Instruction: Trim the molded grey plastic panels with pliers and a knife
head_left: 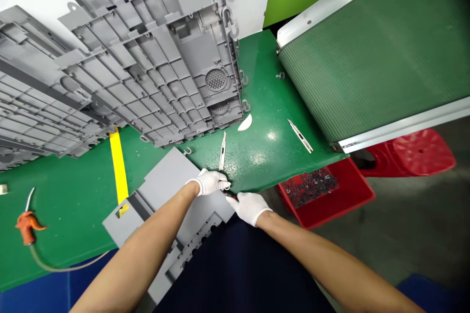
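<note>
A flat grey plastic panel point(172, 181) lies on the green table point(73, 195) in front of me. My left hand point(211, 182), in a white glove, is closed on the panel's far corner, with a small ring-shaped bit at its fingertips. My right hand point(248, 207), also gloved, is closed round a small tool with a dark tip that points at that same corner; I cannot name the tool. A slim silver knife point(222, 151) lies on the table just beyond my left hand.
Large ribbed grey panels point(154, 54) are stacked at the back left. A second knife point(300, 136) and a white scrap point(245, 122) lie near a green conveyor belt point(367, 54). A red bin of dark offcuts point(323, 190) sits below. An orange air gun point(27, 227) lies at the left.
</note>
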A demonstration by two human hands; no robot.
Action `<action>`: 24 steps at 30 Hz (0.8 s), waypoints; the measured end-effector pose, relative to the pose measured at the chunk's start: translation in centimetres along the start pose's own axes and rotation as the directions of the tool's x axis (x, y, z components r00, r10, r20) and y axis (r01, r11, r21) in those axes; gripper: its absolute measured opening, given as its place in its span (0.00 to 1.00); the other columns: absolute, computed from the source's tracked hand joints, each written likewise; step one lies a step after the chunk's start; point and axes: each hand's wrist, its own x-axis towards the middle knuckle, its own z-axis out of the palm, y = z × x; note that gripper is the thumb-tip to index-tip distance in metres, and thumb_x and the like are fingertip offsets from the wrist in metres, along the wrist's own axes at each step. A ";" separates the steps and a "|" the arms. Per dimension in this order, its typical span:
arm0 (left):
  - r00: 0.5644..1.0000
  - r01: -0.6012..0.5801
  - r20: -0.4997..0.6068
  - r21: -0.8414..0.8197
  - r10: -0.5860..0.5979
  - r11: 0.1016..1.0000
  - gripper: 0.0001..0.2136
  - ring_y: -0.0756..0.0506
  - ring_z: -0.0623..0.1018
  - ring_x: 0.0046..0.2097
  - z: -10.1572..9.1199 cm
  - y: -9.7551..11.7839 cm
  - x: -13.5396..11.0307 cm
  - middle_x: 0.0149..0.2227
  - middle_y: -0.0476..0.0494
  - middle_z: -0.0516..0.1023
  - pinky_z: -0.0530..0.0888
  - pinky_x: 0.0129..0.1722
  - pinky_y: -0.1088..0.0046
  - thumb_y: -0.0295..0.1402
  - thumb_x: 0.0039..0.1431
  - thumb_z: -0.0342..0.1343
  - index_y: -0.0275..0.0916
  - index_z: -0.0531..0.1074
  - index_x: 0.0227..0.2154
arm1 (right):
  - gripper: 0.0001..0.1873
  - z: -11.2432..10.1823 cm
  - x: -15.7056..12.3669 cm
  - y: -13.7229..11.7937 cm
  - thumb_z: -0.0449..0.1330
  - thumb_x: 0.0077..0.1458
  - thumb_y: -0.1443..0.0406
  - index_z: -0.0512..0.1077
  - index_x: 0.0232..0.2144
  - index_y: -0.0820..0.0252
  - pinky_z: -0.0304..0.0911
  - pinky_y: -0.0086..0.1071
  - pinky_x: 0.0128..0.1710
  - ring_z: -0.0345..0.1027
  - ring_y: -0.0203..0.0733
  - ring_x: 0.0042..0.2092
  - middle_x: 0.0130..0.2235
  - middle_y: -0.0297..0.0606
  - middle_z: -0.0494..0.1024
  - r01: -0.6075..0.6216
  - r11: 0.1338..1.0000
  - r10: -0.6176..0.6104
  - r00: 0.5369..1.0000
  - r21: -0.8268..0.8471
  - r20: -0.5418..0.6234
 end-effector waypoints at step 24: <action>0.999 -0.038 -0.016 -0.055 0.037 0.998 0.17 0.48 0.75 0.38 0.1 -0.4 0.2 0.33 0.55 0.80 0.59 0.55 0.64 0.50 0.62 0.49 0.45 0.74 0.31 | 0.42 -0.4 0.8 -0.7 0.32 0.64 0.43 0.77 0.41 0.65 0.67 0.41 0.42 0.77 0.55 0.43 0.39 0.56 0.81 0.050 0.991 -0.055 0.998 -0.121 -0.037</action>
